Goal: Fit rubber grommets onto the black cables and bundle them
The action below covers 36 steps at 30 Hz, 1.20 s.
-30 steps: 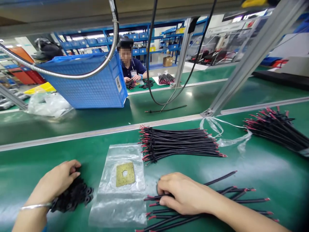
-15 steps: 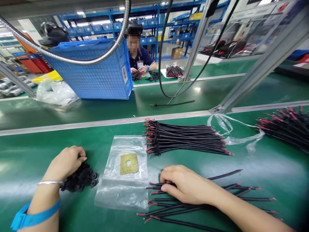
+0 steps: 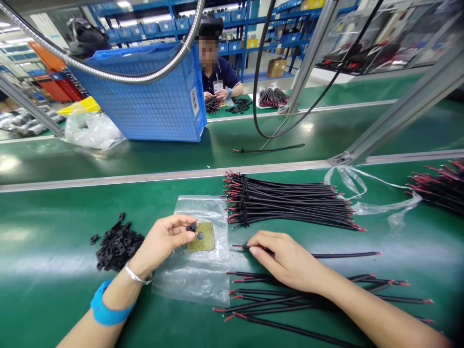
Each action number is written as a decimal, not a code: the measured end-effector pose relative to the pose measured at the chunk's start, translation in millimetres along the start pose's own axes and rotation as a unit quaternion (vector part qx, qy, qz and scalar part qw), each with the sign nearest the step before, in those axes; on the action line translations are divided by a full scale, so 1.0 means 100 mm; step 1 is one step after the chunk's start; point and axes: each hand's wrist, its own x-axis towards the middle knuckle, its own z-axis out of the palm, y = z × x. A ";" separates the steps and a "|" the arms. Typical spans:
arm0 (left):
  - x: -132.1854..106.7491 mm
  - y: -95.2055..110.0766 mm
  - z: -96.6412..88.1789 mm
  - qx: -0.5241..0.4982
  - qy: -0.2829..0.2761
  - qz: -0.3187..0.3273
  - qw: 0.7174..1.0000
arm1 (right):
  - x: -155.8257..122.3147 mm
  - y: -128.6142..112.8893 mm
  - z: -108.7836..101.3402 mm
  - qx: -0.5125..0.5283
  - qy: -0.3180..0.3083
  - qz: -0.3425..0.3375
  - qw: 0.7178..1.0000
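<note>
Between thumb and fingertips, my left hand (image 3: 169,237) pinches a small black plastic clip (image 3: 191,227) over a yellowish square pad (image 3: 206,238) with a round hole. That pad lies on a clear plastic bag (image 3: 192,282). My right hand (image 3: 281,253) grips one black cable (image 3: 344,254) near its left end, where a stripped tip sticks out. Below the right hand several loose black cables (image 3: 268,297) with red wire ends are spread on the table. A pile of small black clips (image 3: 118,244) is left of my left wrist.
A bundle of cables (image 3: 290,200) with black pieces at the left ends lies behind my right hand. More cables (image 3: 438,188) are at far right. Beyond the metal rail stand a blue crate (image 3: 152,101) and a slanted post (image 3: 391,96). A co-worker (image 3: 221,77) sits opposite.
My left hand has moved right from the clip pile to above the pad, carrying one clip. My right hand has lifted a cable away from the loose ones. The view has shifted slightly.
</note>
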 end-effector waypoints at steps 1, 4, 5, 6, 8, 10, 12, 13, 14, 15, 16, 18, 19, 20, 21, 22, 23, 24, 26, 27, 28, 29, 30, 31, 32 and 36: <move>0.00 -0.02 0.03 -0.006 -0.008 -0.009 1.000 | 0.00 0.00 0.00 -0.003 0.002 -0.002 1.000; -0.01 -0.04 0.07 0.001 -0.017 -0.019 1.000 | 0.00 -0.01 0.00 -0.011 0.010 -0.005 1.000; -0.01 -0.04 0.08 0.007 -0.018 -0.015 1.000 | 0.00 -0.01 0.00 -0.013 0.011 -0.004 1.000; -0.02 -0.04 0.08 0.014 -0.018 -0.008 1.000 | 0.00 -0.01 0.00 -0.016 0.013 -0.003 1.000; -0.03 -0.05 0.08 0.041 -0.016 0.021 0.999 | 0.00 -0.01 0.01 -0.018 0.011 -0.004 1.000; -0.05 -0.08 0.09 0.104 -0.001 0.067 0.992 | 0.00 0.00 0.02 -0.017 0.005 -0.009 1.000; -0.06 -0.11 0.12 0.211 0.025 0.125 0.969 | 0.01 0.00 0.03 -0.016 -0.005 -0.011 1.000; -0.07 -0.12 0.13 0.268 0.037 0.160 0.949 | 0.01 0.00 0.04 -0.016 -0.010 -0.011 1.000; -0.07 -0.14 0.16 0.319 0.045 0.197 0.926 | 0.01 0.00 0.04 -0.016 -0.016 -0.011 1.000; -0.07 -0.16 0.18 0.361 0.047 0.237 0.901 | 0.01 0.00 0.05 -0.015 -0.021 -0.010 1.000; -0.07 -0.17 0.21 0.396 0.045 0.275 0.875 | 0.01 0.00 0.05 -0.014 -0.024 -0.010 1.000; -0.08 -0.19 0.27 0.458 0.035 0.328 0.826 | 0.01 0.00 0.05 -0.014 -0.026 -0.012 0.999; -0.09 -0.20 0.29 0.488 0.025 0.337 0.805 | 0.01 0.00 0.05 -0.014 -0.025 -0.014 0.999; -0.10 -0.19 0.32 0.515 0.014 0.337 0.788 | 0.01 -0.01 0.05 -0.014 -0.022 -0.017 1.000; -0.11 -0.18 0.33 0.538 0.003 0.331 0.775 | 0.00 -0.01 0.05 -0.015 -0.020 -0.020 0.999; -0.12 -0.17 0.34 0.554 -0.009 0.324 0.767 | 0.00 -0.02 0.05 -0.015 -0.016 -0.025 0.999; -0.13 -0.16 0.35 0.564 -0.018 0.319 0.761 | -0.01 -0.02 0.05 -0.015 -0.012 -0.029 0.999; -0.14 -0.14 0.35 0.567 -0.021 0.316 0.760 | -0.02 -0.03 0.05 -0.015 -0.007 -0.034 0.999; -0.16 -0.13 0.37 0.536 -0.014 0.308 0.786 | -0.03 -0.05 0.05 -0.015 0.013 -0.045 0.999; -0.16 -0.13 0.38 0.495 -0.008 0.291 0.818 | -0.04 -0.07 0.06 -0.015 0.029 -0.053 0.998; -0.17 -0.13 0.40 0.433 -0.002 0.263 0.862 | -0.05 -0.08 0.07 -0.015 0.048 -0.064 0.997; -0.18 -0.14 0.43 0.351 0.001 0.222 0.910 | -0.05 -0.09 0.08 -0.016 0.068 -0.077 0.995; -0.19 -0.14 0.46 0.260 -0.001 0.173 0.950 | -0.06 -0.10 0.09 -0.017 0.088 -0.093 0.992; -0.20 -0.15 0.50 0.172 -0.008 0.124 0.977 | -0.06 -0.11 0.10 -0.019 0.105 -0.109 0.988; -0.21 -0.15 0.53 0.099 -0.017 0.084 0.991 | -0.06 -0.11 0.12 -0.023 0.118 -0.123 0.985; -0.26 -0.15 0.64 -0.037 -0.051 0.022 0.998 | -0.05 -0.09 0.17 -0.037 0.139 -0.142 0.979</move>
